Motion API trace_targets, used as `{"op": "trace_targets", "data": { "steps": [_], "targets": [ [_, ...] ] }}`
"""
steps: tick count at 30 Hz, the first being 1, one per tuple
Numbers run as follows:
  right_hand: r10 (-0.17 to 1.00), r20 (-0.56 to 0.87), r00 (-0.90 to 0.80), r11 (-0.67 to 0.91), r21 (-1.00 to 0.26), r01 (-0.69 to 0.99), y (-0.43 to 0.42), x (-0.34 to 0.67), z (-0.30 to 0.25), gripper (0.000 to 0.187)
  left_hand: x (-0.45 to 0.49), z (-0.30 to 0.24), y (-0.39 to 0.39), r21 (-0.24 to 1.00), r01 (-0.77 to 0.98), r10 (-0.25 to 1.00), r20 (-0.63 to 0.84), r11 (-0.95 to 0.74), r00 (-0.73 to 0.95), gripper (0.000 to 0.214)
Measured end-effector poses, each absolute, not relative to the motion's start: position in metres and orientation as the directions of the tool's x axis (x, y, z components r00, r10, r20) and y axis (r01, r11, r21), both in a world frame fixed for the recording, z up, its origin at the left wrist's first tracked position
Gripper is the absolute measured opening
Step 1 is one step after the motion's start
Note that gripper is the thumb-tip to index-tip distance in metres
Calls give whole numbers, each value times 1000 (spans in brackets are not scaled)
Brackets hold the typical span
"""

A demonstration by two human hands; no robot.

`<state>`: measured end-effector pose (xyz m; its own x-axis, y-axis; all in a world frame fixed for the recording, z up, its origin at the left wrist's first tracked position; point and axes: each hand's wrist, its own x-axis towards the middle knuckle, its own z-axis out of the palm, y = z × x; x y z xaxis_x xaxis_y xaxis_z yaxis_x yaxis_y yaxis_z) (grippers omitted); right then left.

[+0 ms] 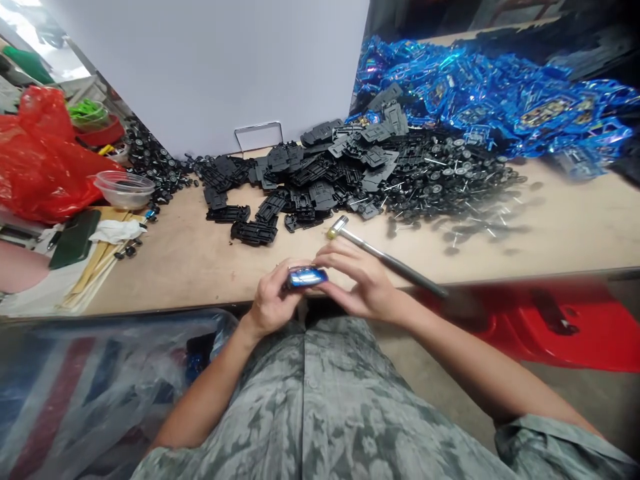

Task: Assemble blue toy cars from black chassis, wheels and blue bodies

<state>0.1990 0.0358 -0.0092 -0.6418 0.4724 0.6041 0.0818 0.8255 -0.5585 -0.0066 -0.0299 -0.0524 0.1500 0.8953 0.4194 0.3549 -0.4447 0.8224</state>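
"Can you see the fingers from your end? What do they have?"

"Yes, I have them on the head camera. The left hand point(273, 300) is closed around one end of a small glossy blue plastic part point(306, 277), with the thumb on top and the fingers curled under it. It's held at the front edge of the wooden table point(200, 280)."

"And the right hand?"

"The right hand point(363, 283) is curled over the other end of the part, with its bent fingers point(340, 257) touching it. Neither hand is spread open."

"Is the right hand gripping that hammer too?"

"No, I don't see a grip on it. The small hammer point(385, 256) has a pale yellow head and lies just beyond those fingers, with its metal shaft slanting toward the table edge. I can't tell whether a finger touches the shaft."

"What else do I have on the table?"

"Ahead of the hands is a heap of black plastic chassis pieces point(300, 187). To its right are scattered wheels on axle pins point(450, 173), with a mound of shiny blue metallic parts point(480, 100) behind them. Far left, I see a clear plastic bowl point(124, 189) beside a red plastic bag point(40, 160)."
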Motion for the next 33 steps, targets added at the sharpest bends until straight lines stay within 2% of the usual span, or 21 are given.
{"op": "trace_targets", "data": {
  "steps": [4,8,12,17,25,33],
  "targets": [
    [469,661,-586,843,-532,74,28,197,-12,21,-9,-58,-35,852,301,904,402,-428,148,33],
    [480,589,-650,793,-608,35,31,202,-3,21,-14,-58,-37,917,215,939,309,-337,153,45],
    [457,541,-706,791,-611,44,35,206,4,17,-14,-53,-33,844,309,895,382,-439,229,39],
    [435,629,-644,861,-499,93,29,202,-2,17,-13,-50,-28,775,379,863,456,-505,218,35],
    [427,542,-723,815,-577,49,37,209,7,17,-13,-42,-24,641,434,774,533,-633,342,37],
    [365,557,-746,820,-571,-25,42,205,10,15,-9,-37,-17,580,378,692,605,-722,394,36]
  ]
}}
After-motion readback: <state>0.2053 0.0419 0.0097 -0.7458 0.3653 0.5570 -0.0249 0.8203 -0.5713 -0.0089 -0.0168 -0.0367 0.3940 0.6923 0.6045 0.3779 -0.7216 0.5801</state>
